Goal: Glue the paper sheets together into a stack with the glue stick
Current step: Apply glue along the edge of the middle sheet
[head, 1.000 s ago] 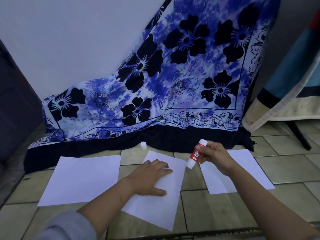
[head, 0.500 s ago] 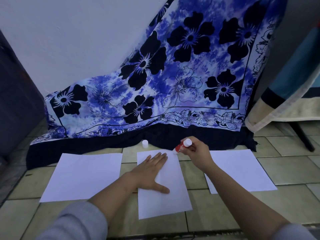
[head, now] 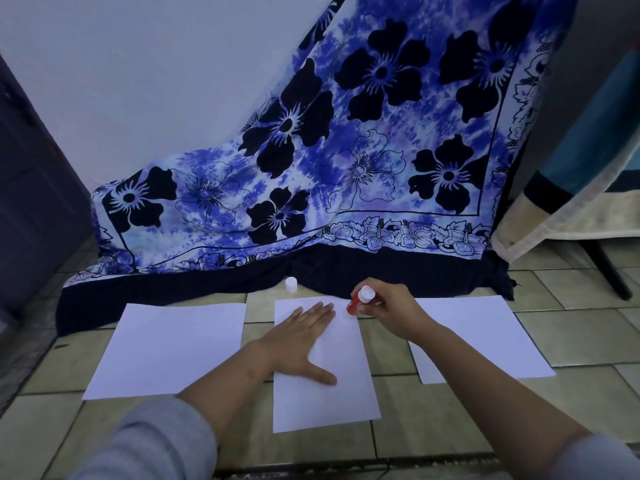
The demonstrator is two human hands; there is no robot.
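Three white rectangular paper sheets lie side by side on the pale tiled floor (head: 450, 427), none overlapping. The left paper sheet (head: 166, 348) and the right paper sheet (head: 485, 341) sit apart from the middle paper sheet (head: 332, 403), with strips of tile showing between them.

The left hand (head: 298, 344) rests flat on the upper half of the middle sheet. Its grip is apart, with fingers straight and pointing away from the person and the thumb spread out to the side. A grey sleeve (head: 156, 441) covers that forearm near the bottom edge of the view.

The right hand (head: 391, 306) has its grip clamped on the red glue stick with a white end (head: 358, 301), fingers curled round the barrel. The stick is tilted, white end up and towards the camera. Its lower red end is down at the far right corner of the middle sheet (whether it actually presses on the paper cannot be told). The right forearm crosses over the near left corner of the right sheet.

A small white round cap (head: 291, 284) stands on the floor just beyond the middle sheet's far edge, near the dark hem of a blue and white cloth with black flowers (head: 346, 150). That cloth hangs down against a white wall (head: 138, 81). A striped cloth in teal, black and cream (head: 588, 168) hangs at the right edge.
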